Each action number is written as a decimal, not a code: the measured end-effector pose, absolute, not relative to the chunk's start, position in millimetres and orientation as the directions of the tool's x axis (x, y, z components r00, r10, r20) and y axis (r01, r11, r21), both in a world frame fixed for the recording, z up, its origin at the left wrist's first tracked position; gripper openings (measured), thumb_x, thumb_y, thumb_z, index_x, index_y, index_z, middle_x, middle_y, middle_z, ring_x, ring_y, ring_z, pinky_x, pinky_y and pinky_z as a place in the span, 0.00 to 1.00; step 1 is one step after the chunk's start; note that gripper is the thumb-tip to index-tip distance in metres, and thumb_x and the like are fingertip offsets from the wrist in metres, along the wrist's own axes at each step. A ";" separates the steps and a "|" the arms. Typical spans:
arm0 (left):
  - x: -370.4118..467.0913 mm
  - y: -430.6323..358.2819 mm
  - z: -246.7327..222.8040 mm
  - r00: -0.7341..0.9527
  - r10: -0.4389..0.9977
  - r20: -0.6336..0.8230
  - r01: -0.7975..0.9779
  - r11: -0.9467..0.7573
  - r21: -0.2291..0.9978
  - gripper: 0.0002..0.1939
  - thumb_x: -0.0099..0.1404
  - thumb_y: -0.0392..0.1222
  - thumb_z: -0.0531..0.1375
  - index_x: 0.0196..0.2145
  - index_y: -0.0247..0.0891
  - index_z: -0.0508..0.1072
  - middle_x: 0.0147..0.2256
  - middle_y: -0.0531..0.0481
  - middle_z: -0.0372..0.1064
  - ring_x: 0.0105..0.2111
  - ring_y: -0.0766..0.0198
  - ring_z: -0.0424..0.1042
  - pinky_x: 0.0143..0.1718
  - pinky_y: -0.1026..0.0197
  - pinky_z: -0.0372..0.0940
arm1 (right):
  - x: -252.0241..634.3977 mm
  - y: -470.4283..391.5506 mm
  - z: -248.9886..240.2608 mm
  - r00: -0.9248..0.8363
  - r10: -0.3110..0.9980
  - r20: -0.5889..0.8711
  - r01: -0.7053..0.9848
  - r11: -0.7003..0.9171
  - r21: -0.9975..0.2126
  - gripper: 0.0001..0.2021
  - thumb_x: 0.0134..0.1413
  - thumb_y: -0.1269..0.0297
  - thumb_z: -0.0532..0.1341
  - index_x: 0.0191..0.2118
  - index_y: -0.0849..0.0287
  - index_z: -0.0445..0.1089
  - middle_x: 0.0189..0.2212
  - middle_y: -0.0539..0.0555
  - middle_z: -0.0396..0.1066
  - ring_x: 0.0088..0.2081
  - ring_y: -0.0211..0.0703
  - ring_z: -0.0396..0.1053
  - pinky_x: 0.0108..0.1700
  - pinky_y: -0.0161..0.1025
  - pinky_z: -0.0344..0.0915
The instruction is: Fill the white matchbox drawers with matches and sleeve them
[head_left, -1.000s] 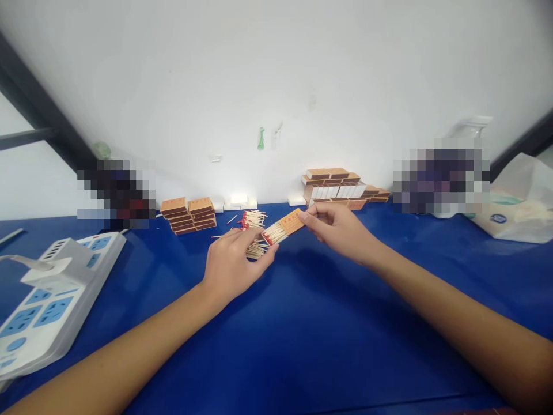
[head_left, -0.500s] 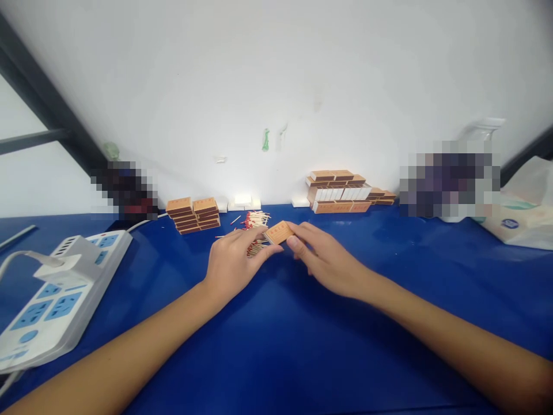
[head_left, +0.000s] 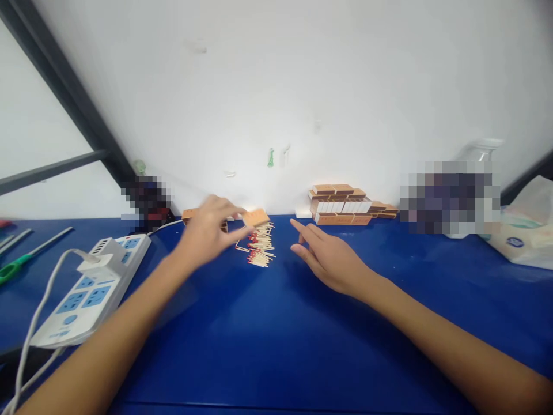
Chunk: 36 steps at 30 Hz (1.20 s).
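Observation:
Between the thumb and fingers of my left hand point(head_left: 207, 230), slightly blurred, is an orange matchbox point(head_left: 256, 218), raised above the table. Red-tipped matches point(head_left: 260, 248) lie in a loose pile below and just right of that hand. My right hand point(head_left: 324, 253) holds nothing; its index finger points forward and its thumb is apart, to the right of the matches. Behind my left hand a stack of matchboxes point(head_left: 188, 214) is mostly hidden. Another stack of matchboxes point(head_left: 343, 219), some showing white sides, stands against the wall beyond my right hand.
A white power strip point(head_left: 93, 294) with a plugged-in adapter and cable lies on the blue table point(head_left: 259, 346) at left. Beside it is a green-handled tool point(head_left: 19, 268). A tissue pack point(head_left: 518, 242) sits at far right. A small white piece point(head_left: 303, 213) rests by the wall.
My left hand has carried the matchbox left and up, out of my right hand's grasp. My right hand has let go and its fingers have opened. The view has shifted slightly.

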<state>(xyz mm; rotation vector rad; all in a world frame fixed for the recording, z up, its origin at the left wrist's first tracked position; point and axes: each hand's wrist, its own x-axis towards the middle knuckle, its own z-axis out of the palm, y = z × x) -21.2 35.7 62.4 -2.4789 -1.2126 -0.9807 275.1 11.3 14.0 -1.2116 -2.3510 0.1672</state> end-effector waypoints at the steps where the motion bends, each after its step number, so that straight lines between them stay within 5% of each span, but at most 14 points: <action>1: -34.2 41.1 72.6 0.397 0.624 0.673 0.803 -0.591 0.075 0.18 0.66 0.56 0.67 0.45 0.41 0.81 0.38 0.47 0.75 0.43 0.56 0.70 0.50 0.52 0.67 | 276.9 14.5 13.1 -0.475 0.800 0.368 0.754 0.585 -0.299 0.30 0.74 0.47 0.44 0.73 0.55 0.52 0.52 0.63 0.71 0.47 0.57 0.74 0.48 0.54 0.72; 8: -92.6 74.4 61.8 0.301 0.760 0.576 0.894 -0.435 0.106 0.16 0.64 0.53 0.68 0.43 0.39 0.82 0.47 0.42 0.76 0.48 0.51 0.72 0.56 0.45 0.64 | 286.0 28.3 9.2 -0.455 0.839 0.300 0.817 0.527 -0.234 0.25 0.75 0.49 0.43 0.60 0.58 0.68 0.54 0.63 0.72 0.49 0.56 0.75 0.50 0.51 0.70; 16: -82.5 57.5 64.2 0.246 0.660 0.710 0.944 -0.331 -0.019 0.23 0.65 0.52 0.65 0.52 0.35 0.77 0.52 0.36 0.74 0.54 0.41 0.68 0.53 0.42 0.63 | 278.6 40.6 13.4 -0.488 0.815 0.313 0.769 0.571 -0.287 0.20 0.75 0.53 0.48 0.49 0.58 0.73 0.46 0.59 0.75 0.45 0.49 0.74 0.47 0.44 0.67; 21: -11.5 12.9 54.2 0.538 0.470 0.700 0.780 -0.593 -0.201 0.10 0.73 0.43 0.57 0.43 0.36 0.77 0.38 0.43 0.76 0.40 0.54 0.72 0.43 0.52 0.66 | 230.9 93.5 28.4 -0.569 0.753 0.330 0.738 0.645 -0.197 0.09 0.69 0.64 0.57 0.47 0.59 0.74 0.40 0.56 0.77 0.41 0.44 0.73 0.43 0.39 0.63; 25: 25.3 -9.6 17.3 0.790 0.312 0.527 0.524 -0.790 -0.317 0.18 0.75 0.43 0.55 0.27 0.38 0.72 0.23 0.51 0.70 0.24 0.63 0.69 0.27 0.58 0.58 | 180.3 136.6 32.4 -0.573 0.758 0.313 0.751 0.638 -0.172 0.14 0.68 0.64 0.59 0.55 0.61 0.71 0.42 0.58 0.78 0.43 0.46 0.73 0.44 0.39 0.62; 31: -5.6 12.8 10.4 0.529 0.599 0.601 0.743 -0.670 0.013 0.16 0.73 0.45 0.56 0.29 0.39 0.76 0.23 0.54 0.73 0.22 0.67 0.70 0.26 0.62 0.57 | 155.4 157.1 27.4 -0.601 0.755 0.261 0.754 0.644 -0.127 0.07 0.66 0.67 0.60 0.42 0.61 0.76 0.45 0.62 0.77 0.45 0.50 0.72 0.44 0.41 0.60; 36: -23.4 24.6 24.2 0.349 0.717 0.603 0.859 -0.503 0.100 0.16 0.72 0.50 0.58 0.47 0.36 0.77 0.24 0.52 0.73 0.23 0.63 0.70 0.28 0.61 0.58 | 189.4 116.4 50.1 -0.588 0.748 0.309 0.744 0.650 -0.157 0.08 0.66 0.69 0.58 0.42 0.62 0.74 0.42 0.60 0.75 0.41 0.46 0.70 0.41 0.39 0.58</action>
